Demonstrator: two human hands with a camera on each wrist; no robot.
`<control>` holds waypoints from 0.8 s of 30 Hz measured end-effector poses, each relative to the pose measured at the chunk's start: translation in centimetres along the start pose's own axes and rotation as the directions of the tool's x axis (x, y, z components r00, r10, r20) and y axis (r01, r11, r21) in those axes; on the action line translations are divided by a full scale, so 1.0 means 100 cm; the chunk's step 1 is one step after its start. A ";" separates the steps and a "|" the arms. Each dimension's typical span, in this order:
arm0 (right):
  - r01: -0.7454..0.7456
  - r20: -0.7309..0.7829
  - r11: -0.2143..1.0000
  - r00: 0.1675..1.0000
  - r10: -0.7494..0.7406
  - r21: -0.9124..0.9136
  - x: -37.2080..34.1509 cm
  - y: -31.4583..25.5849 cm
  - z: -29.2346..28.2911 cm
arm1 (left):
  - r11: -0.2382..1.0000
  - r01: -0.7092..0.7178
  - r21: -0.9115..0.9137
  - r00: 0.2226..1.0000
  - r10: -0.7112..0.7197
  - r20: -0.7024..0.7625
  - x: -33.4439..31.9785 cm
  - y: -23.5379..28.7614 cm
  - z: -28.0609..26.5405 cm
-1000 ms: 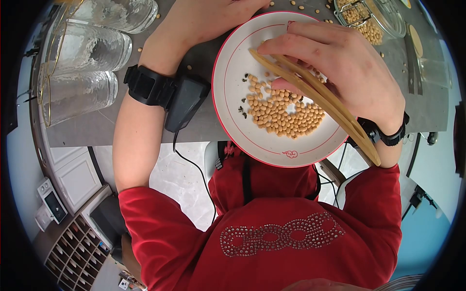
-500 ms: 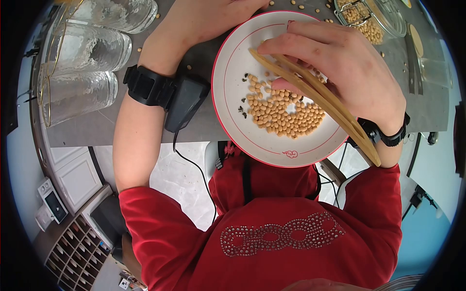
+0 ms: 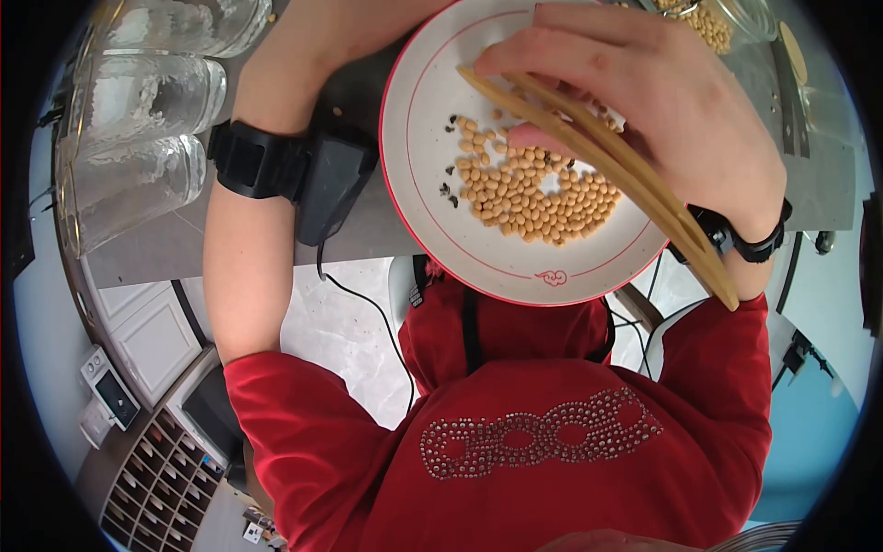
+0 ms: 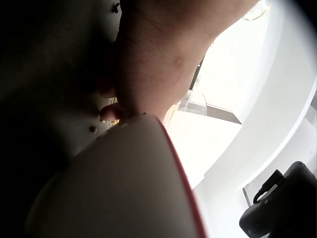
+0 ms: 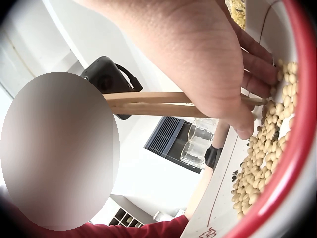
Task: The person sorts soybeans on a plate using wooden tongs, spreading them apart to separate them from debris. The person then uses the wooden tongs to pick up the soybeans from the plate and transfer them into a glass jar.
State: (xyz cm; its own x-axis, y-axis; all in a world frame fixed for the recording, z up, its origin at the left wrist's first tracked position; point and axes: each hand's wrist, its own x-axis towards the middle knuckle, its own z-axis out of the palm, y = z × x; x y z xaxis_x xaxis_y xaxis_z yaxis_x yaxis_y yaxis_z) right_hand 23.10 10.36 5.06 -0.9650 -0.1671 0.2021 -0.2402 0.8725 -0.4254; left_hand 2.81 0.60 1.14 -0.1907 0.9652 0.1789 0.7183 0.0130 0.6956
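Observation:
A white plate with a red rim (image 3: pixel 497 267) carries many pale beans (image 3: pixel 533 198) and a few dark bits at their left side. Over its upper right part, the right hand (image 3: pixel 653 101) holds wooden tongs (image 3: pixel 635 175), whose other end sticks out past the rim. In the right wrist view the fingertips (image 5: pixel 262 74) reach down by the beans (image 5: pixel 270 144). The left hand (image 4: pixel 163 59) lies by the outside of the plate (image 4: pixel 119 183), with some fingers hidden; the head view cuts it off at the top.
Several clear glasses (image 3: pixel 138 92) stand at the left of the grey table (image 3: pixel 166 239). An overturned-looking glass jar of beans (image 3: pixel 708 23) is at the upper right. Stray beans lie on the table. A black cable (image 3: pixel 368 308) hangs from the left wrist device.
The head view has shifted, so the table, plate and jar sit higher in it. The right hand and tongs keep about the same place over the plate, and the beans look unchanged.

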 end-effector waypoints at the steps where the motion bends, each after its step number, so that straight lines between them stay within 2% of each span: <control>1: 0.035 0.024 0.999 0.999 -0.035 0.001 -0.001 0.001 -0.002 | 0.999 0.047 -0.028 0.999 -0.046 0.011 0.000 0.003 0.000; 4: 0.057 -0.014 0.998 0.998 -0.057 0.016 -0.006 0.011 0.005 | 0.997 0.049 -0.067 0.999 -0.048 0.016 -0.001 0.001 0.003; 5: 0.057 -0.013 0.998 0.998 -0.057 0.017 -0.005 0.008 0.004 | 0.999 0.046 -0.016 0.999 -0.045 0.017 0.000 0.002 0.002; 7: 0.096 -0.041 0.994 0.994 -0.099 -0.057 -0.004 -0.001 -0.002 | 0.999 0.041 -0.006 0.999 -0.041 0.012 -0.001 0.003 0.002; 11: 0.097 -0.042 0.993 0.994 -0.100 -0.073 -0.003 -0.002 -0.003 | 0.998 0.040 -0.043 0.999 -0.039 0.027 -0.001 0.001 0.001; 14: 0.070 -0.020 0.995 0.997 -0.072 -0.075 -0.004 0.001 -0.002 | 0.998 0.060 0.002 0.998 -0.060 0.022 0.000 0.007 0.001; 16: 0.041 -0.020 0.998 0.999 -0.040 0.038 -0.006 0.009 0.004 | 0.999 0.046 0.005 0.999 -0.047 0.014 -0.001 0.005 0.000; 19: 0.078 -0.026 0.995 0.996 -0.080 -0.062 -0.003 0.000 -0.001 | 0.999 0.031 -0.023 0.999 -0.031 0.007 -0.002 0.003 0.001; 22: 0.026 -0.005 0.999 1.000 -0.026 0.026 -0.005 0.008 0.003 | 0.999 0.025 -0.037 1.000 -0.025 0.003 -0.002 0.003 0.001; 24: 0.025 0.009 1.000 1.000 -0.026 0.007 -0.006 0.010 0.003 | 1.000 0.018 -0.023 1.000 -0.018 0.001 -0.001 0.003 0.002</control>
State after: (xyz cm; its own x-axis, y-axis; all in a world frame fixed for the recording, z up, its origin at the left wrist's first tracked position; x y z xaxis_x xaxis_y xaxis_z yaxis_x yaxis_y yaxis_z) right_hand 23.40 11.18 4.27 -0.9595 -0.1936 0.2046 -0.2654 0.8649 -0.4260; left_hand 3.19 0.56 1.24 -0.2033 0.9650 0.1654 0.6989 0.0247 0.7148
